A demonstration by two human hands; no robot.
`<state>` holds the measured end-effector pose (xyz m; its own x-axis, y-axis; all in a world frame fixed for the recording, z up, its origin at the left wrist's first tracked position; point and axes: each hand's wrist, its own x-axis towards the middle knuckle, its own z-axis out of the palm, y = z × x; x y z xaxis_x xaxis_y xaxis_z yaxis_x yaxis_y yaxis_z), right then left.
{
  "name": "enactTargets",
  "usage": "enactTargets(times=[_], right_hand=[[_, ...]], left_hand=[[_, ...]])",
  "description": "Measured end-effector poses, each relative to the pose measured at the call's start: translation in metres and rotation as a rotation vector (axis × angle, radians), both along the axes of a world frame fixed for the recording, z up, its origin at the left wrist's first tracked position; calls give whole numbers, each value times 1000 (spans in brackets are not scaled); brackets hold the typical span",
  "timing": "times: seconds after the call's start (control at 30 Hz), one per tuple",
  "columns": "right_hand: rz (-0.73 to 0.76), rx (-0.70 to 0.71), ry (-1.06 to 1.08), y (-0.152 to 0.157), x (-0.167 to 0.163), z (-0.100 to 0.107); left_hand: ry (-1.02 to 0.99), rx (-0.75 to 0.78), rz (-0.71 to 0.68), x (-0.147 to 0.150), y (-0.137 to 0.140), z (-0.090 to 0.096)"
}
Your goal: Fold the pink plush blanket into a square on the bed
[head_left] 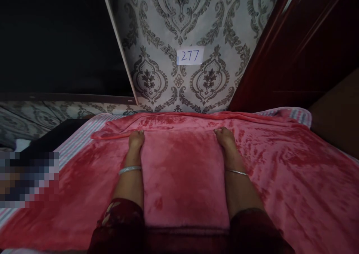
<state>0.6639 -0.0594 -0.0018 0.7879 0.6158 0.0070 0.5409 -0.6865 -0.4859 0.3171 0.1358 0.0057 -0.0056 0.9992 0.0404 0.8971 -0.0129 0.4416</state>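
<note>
A plush pinkish-red blanket [185, 171] lies spread in front of me. My left hand [136, 138] is closed on it near its far side, fingers curled into the fabric. Level with it, to the right, my right hand [224, 137] grips the same blanket with thumb and fingers pinched together. A straight line in the fabric runs between both hands. Beyond it, a loose strip of the blanket lies bunched along the back. Both forearms reach straight forward, each with a silver bangle at the wrist.
Under the blanket shows a striped cloth [80, 137]. A patterned wall [179, 85] with a paper marked 277 [190, 55] rises behind. At the left hangs a large dark screen [56, 40]; at the right stands glossy dark-red furniture [291, 52]. A blurred patch covers the far left.
</note>
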Motion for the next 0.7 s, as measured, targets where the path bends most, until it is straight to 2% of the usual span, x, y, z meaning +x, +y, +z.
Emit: enactTargets(times=[0.1,0.17,0.27,0.33,0.43,0.47,0.53,0.6,0.7], right_hand=[[-13,81,-5,-3,-5,17],[43,162,-58,-3,-11,29],[259,201,-87,2,-28,42],[464,144,-74,8,-45,43],[726,-13,-77,15,-69,33],[762,-70,-92,17,-75,28],[768,-158,-132,18,-82,17],[745,-201,-159,17,-84,9],[745,-211,-151,16,-82,4]], left_hand=[[34,3,-21,-2,-8,11],[47,33,-24,-2,-17,23],[50,161,-90,9,-39,42],[44,246,-242,28,-58,47],[77,217,-627,63,-85,36],[118,161,-789,74,-93,29],[183,70,-942,88,-102,15],[218,34,-935,94,-106,5],[239,41,-824,90,-103,5]])
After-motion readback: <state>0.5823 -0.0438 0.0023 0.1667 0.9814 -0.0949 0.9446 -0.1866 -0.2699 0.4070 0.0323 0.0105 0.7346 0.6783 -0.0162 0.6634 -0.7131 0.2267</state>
